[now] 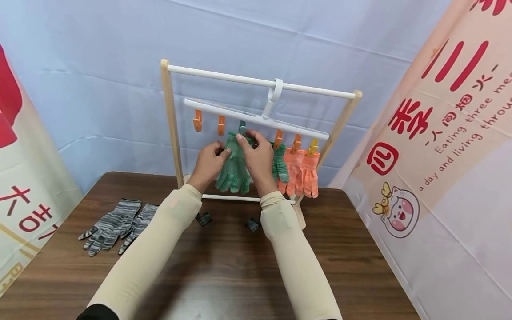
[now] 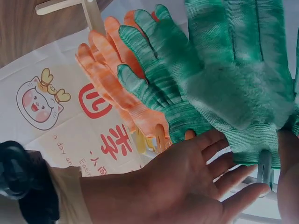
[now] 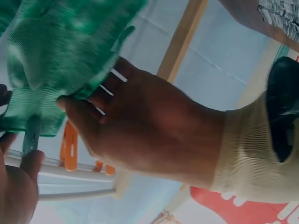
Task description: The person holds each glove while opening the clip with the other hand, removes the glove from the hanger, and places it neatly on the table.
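Note:
A green glove (image 1: 231, 171) hangs fingers down between my two hands under a white hanger (image 1: 224, 110). My left hand (image 1: 210, 161) pinches one side of its cuff between thumb and fingers. At the top of that cuff, the thumb and fingers of my right hand (image 1: 259, 155) pinch a grey-green clip (image 1: 242, 128). The left wrist view shows the clip (image 2: 264, 163) over the cuff edge. Just right of my right hand, another green glove (image 1: 281, 166) hangs from an orange clip (image 1: 278, 138). Beyond it hang orange gloves (image 1: 310, 175).
The hanger hooks over the rod (image 1: 224, 77) of a wooden-legged rack (image 1: 170, 115). Two orange clips (image 1: 198, 121) dangle at its left end. Grey striped gloves (image 1: 114, 224) lie on the table's left side. Small dark brackets (image 1: 204, 218) sit near the rack's base.

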Available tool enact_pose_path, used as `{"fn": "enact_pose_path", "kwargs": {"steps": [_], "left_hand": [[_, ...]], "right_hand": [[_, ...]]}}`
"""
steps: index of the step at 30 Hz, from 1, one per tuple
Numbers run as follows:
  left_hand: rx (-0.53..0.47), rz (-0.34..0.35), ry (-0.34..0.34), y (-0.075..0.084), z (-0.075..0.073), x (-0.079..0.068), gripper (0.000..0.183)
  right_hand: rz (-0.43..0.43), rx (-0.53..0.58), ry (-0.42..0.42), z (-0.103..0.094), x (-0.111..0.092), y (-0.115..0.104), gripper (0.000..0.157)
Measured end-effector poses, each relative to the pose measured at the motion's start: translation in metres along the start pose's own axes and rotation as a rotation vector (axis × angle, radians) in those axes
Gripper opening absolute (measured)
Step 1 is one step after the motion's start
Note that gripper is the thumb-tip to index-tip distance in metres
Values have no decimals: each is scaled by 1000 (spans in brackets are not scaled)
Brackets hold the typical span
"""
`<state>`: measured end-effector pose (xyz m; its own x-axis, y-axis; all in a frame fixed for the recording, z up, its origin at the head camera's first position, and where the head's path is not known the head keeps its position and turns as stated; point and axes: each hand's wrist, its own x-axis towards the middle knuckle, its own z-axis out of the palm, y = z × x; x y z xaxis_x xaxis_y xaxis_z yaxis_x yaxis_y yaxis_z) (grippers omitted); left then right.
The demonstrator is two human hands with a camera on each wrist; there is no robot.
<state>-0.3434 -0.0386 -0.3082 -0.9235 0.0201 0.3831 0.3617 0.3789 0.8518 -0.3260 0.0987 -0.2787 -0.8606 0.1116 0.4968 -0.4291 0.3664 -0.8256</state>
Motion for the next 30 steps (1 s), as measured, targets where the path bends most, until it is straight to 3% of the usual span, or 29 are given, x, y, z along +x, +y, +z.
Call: {"fn": "enact_pose_path", "kwargs": {"steps": [7, 11, 18, 30], "left_hand": [[-11, 2, -33, 2, 0, -4, 19], [-11, -1, -41, 4, -2, -6, 19], [-2, 16, -57, 4, -6, -10, 17], [6, 48, -112, -10, -18, -19, 15]], "right_hand": [[3, 86, -64, -6, 6, 0, 51], [11, 140, -53, -8, 8, -3, 49], [40, 122, -9, -7, 10, -7, 47], [46, 125, 43, -4, 10, -5, 41]]}}
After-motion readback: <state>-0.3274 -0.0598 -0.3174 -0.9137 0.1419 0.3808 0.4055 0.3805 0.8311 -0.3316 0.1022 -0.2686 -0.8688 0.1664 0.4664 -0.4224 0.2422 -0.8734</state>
